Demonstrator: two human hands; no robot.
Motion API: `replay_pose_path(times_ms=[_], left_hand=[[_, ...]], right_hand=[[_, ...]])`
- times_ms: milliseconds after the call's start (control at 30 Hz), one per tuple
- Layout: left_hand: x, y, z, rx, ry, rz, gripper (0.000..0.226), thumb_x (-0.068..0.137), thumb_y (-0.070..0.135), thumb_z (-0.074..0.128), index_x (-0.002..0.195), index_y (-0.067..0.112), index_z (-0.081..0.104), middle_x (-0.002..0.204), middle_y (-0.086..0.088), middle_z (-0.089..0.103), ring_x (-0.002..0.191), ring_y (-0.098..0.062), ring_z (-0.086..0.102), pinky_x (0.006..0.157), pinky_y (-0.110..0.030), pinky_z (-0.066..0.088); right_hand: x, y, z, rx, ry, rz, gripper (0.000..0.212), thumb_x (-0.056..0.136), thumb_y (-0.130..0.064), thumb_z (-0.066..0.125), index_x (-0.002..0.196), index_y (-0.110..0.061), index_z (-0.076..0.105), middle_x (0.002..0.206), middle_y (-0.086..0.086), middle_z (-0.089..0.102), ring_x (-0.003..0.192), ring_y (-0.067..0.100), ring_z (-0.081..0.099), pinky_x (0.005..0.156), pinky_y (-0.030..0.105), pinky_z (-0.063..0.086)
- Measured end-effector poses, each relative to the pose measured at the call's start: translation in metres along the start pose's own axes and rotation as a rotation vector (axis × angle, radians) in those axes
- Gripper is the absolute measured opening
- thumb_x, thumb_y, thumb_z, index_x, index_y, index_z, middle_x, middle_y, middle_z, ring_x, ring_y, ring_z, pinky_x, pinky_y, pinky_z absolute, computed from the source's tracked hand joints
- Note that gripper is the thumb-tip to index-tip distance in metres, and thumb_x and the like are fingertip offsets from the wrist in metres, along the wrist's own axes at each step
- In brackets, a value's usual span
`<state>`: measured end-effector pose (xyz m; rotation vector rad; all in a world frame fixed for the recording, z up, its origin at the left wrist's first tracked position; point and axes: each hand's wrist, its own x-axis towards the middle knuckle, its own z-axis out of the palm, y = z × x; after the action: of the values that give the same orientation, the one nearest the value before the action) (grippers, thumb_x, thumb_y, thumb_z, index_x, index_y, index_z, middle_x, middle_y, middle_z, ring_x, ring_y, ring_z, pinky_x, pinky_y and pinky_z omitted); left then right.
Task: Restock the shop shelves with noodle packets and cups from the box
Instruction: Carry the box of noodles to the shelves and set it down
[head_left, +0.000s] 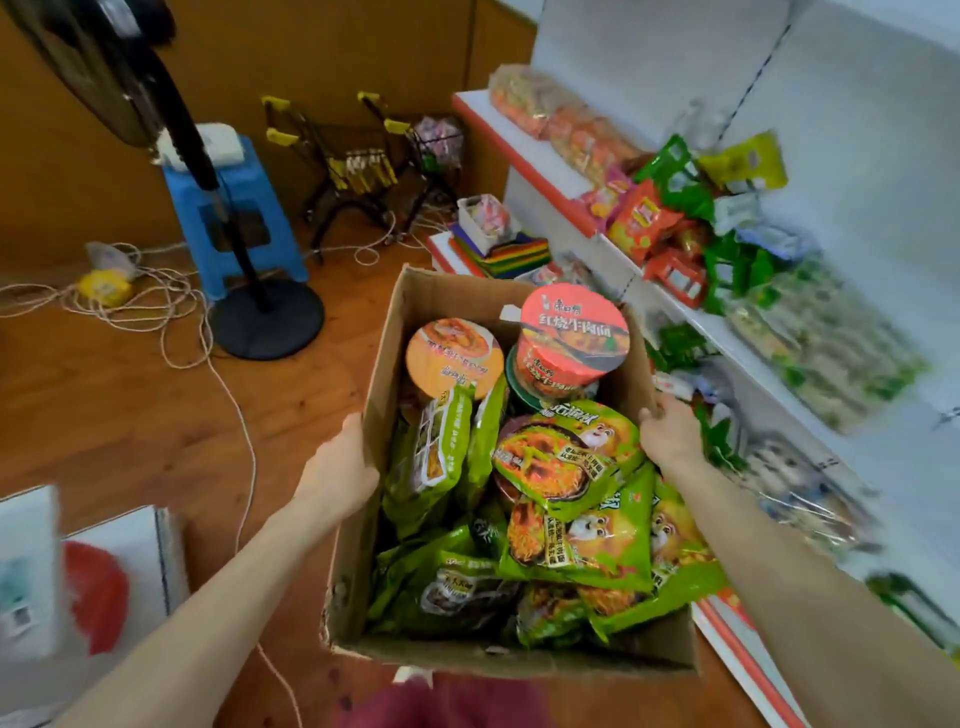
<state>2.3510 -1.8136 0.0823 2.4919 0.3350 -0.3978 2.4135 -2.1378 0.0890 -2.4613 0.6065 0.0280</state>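
**A:** Where is the left hand (340, 467)?

**B:** It is pressed against the outer left wall of the cardboard box (387, 332). Its fingers are hidden, so I cannot tell whether they curl.

**A:** And the box?

**B:** It sits between both hands, over the wooden floor (130, 405), with its top open. 2 noodle cups stand at its far end, an orange-lidded cup (454, 358) left of a red-lidded cup (574, 332). Green noodle packets (566, 467) fill the near part.

**A:** The right hand (670, 431)?

**B:** It grips the box's right rim, fingertips hooked over the edge beside the packets.

**A:** Further right?

**B:** The shop shelves (511, 137) are just beside the box, carrying blurred snack packets (644, 218).
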Motion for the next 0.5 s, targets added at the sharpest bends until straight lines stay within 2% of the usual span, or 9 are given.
replay_pose_path(times_ms=[233, 367, 500], left_hand=[[0.174, 0.037, -0.035, -0.084, 0.041, -0.107, 0.046, 0.088, 0.002, 0.051, 0.130, 0.006, 0.034, 0.118, -0.019, 0.059, 0.105, -0.038, 0.058, 0.085, -0.041, 0.050], [0.267, 0.051, -0.049, -0.131, 0.083, -0.199, 0.048, 0.087, -0.001, 0.051, 0.131, 0.005, 0.033, 0.118, -0.021, 0.059, 0.106, -0.041, 0.057, 0.085, -0.043, 0.047], [0.345, 0.061, -0.068, -0.196, 0.130, -0.289, 0.045, 0.088, -0.001, 0.050, 0.129, 0.005, 0.034, 0.116, -0.021, 0.060, 0.105, -0.041, 0.057, 0.079, -0.039, 0.045]], right_hand=[[0.198, -0.103, 0.065, 0.005, -0.107, -0.082, 0.027, 0.093, -0.009, 0.044, 0.116, -0.003, 0.057, 0.117, 0.024, 0.060, 0.110, 0.039, 0.054, 0.090, 0.038, 0.043], [0.300, -0.166, 0.107, -0.013, -0.177, -0.130, 0.031, 0.094, -0.010, 0.044, 0.123, -0.005, 0.053, 0.122, 0.021, 0.058, 0.115, 0.038, 0.052, 0.094, 0.039, 0.042], [0.384, -0.232, 0.142, -0.064, -0.215, -0.193, 0.031, 0.095, -0.011, 0.043, 0.123, -0.009, 0.054, 0.122, 0.019, 0.060, 0.115, 0.036, 0.053, 0.093, 0.039, 0.042]])
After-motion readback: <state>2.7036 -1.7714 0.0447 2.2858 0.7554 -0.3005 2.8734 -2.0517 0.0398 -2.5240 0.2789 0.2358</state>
